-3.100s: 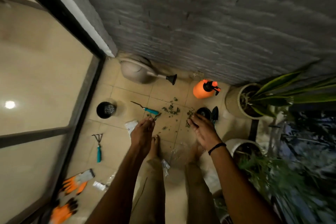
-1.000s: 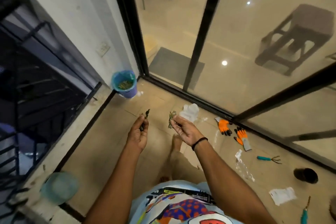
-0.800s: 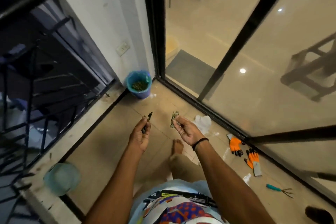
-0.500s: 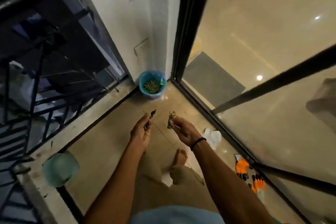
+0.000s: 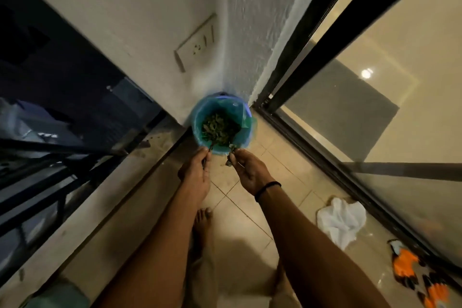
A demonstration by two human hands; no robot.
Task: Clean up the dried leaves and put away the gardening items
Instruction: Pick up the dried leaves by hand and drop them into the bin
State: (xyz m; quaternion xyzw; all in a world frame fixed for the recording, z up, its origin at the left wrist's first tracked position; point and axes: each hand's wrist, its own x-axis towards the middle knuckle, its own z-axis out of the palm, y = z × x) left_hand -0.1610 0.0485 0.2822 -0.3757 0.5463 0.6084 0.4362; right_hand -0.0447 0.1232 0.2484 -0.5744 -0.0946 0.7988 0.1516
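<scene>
A single wide-angle camera on the person's head looks steeply down and forward into the corner where the white plastered wall (image 5: 150, 20) meets the black-framed glass sliding door (image 5: 375, 87). Both forearms run up from the bottom edge to the left hand (image 5: 197, 175) and right hand (image 5: 247, 170) at mid-frame. The hands are near enough that the dried leaves (image 5: 228, 163) pinched in them show, with the round blue-lined bin (image 5: 197, 122) just beyond on the beige tiled floor (image 5: 287, 175).

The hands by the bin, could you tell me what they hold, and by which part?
Left hand and right hand each pinch dried leaves between their fingers.
</scene>
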